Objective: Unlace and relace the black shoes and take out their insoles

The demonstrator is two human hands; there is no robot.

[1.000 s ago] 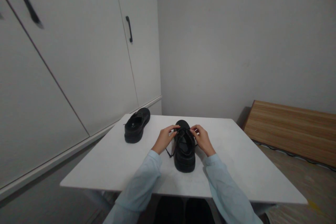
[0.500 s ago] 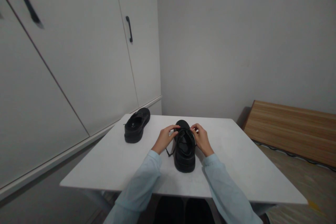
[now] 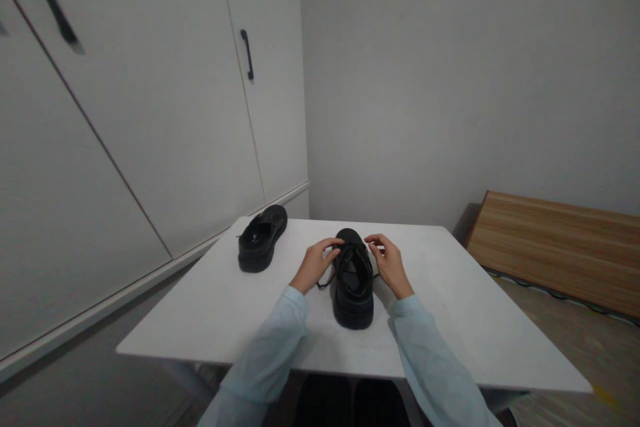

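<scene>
A black lace-up shoe [image 3: 353, 287] stands in the middle of the white table [image 3: 450, 320], heel toward me. My left hand [image 3: 315, 264] is at its left side, fingers pinched on a black lace near the tongue. My right hand [image 3: 390, 264] is at its right side, fingers curled by the lace on that side. A loose lace end hangs off the shoe's left side. A second black shoe [image 3: 261, 237] lies at the table's far left corner, apart from both hands.
White cupboard doors with a black handle [image 3: 247, 55] stand to the left of the table. A wooden board [image 3: 555, 250] lies low against the wall at the right. The wall is behind the table's far edge.
My hands have stayed at the laces of the near shoe; the right hand has shifted slightly outward. The view has moved a little.
</scene>
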